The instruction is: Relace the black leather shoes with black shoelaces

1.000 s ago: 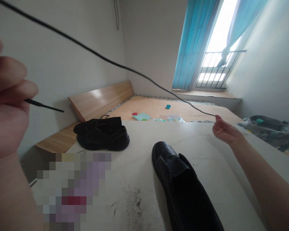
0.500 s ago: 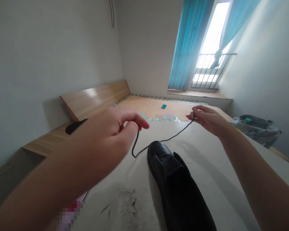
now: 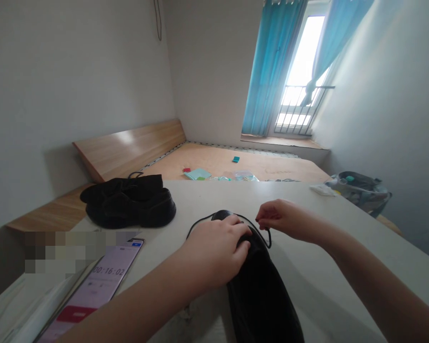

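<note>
A black leather shoe (image 3: 262, 290) lies on the white table with its toe pointing away from me. My left hand (image 3: 218, 247) is over the front of the shoe, fingers bent and gripping around the tongue and eyelet flaps. A thin black shoelace (image 3: 196, 222) curves out on the left, passes by the toe and loops round on the right. My right hand (image 3: 277, 220) hovers just right of the shoe, its fingers pinching the shoelace near one end. The other end is hidden behind my left hand.
A pair of black shoes (image 3: 128, 202) stands at the table's left. In front of it lies a phone (image 3: 107, 271) with a running timer. Behind the table (image 3: 343, 238) is a wooden bed board (image 3: 207, 155) with small items. A grey bag (image 3: 364, 190) stands at the right.
My left hand has come down from the lace onto the shoe. My right hand has moved lower and nearer the shoe with the lace. The view has shifted, showing the shoes and phone on the left.
</note>
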Demonstrator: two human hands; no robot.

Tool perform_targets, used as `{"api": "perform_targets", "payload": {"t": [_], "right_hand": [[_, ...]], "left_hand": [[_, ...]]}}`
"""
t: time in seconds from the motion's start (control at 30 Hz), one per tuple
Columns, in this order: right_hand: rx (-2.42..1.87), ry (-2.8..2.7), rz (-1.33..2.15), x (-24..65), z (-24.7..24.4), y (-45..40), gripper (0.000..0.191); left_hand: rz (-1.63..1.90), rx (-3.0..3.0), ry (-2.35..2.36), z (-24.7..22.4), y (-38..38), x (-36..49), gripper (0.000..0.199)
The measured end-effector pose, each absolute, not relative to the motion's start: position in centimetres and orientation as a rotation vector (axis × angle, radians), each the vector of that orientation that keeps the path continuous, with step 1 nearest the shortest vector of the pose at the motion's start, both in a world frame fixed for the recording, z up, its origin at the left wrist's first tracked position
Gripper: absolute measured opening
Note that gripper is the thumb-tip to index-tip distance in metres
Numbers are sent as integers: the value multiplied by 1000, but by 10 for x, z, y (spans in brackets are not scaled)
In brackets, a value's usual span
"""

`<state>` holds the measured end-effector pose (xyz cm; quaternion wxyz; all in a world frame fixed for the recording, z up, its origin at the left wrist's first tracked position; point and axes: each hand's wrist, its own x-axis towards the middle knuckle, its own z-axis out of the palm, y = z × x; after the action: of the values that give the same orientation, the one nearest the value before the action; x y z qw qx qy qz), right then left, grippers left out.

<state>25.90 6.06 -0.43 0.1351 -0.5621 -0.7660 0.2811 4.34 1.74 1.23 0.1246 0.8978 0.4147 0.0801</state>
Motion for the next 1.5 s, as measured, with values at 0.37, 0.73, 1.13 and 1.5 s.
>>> {"api": "perform_targets", "payload": {"t": [0.37, 0.73, 1.13, 1.5], "right_hand": [[-1596, -2238, 850, 257, -29, 45, 26], [-1344, -2112, 1223, 258, -41, 47, 22], [-1028, -1813, 1736, 264, -60, 59, 38], [-1073, -2026, 1227, 258, -41, 50, 31]], "left_hand": [[330, 2573, 1499, -1, 12, 69, 25], [373, 2541, 1467, -6, 31, 70, 20], [517, 2576, 1420, -20, 34, 69, 22], [828, 2475, 1271, -3, 41, 55, 12]]}}
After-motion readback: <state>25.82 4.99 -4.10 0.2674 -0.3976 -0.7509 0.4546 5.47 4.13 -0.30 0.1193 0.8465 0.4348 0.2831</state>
